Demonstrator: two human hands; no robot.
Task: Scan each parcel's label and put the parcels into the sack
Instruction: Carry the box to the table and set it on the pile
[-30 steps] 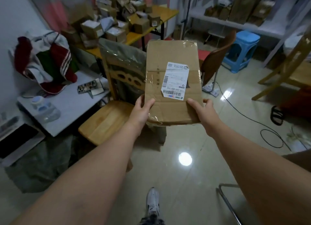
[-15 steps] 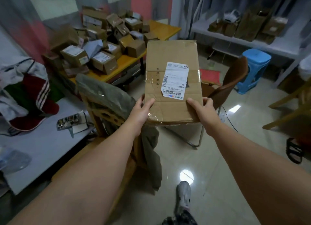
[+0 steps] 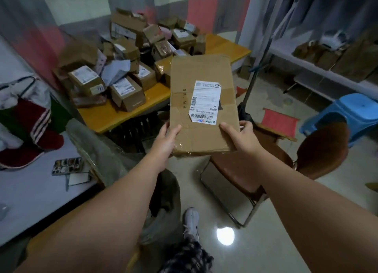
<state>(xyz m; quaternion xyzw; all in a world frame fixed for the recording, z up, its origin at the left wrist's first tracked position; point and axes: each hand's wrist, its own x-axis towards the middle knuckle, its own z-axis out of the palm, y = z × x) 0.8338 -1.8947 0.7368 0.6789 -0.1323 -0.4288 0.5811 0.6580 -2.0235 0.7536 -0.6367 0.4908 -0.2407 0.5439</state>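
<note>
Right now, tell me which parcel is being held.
The large flat parcel, gripped by the left hand and right hand; the others lie piled on the yellow table.

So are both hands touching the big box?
Touching. The head view shows the left hand and right hand gripping the cardboard parcel by its lower corners, thumbs on its labelled face.

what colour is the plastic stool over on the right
The plastic stool is blue; it shows best in the head view, near the right edge.
</note>
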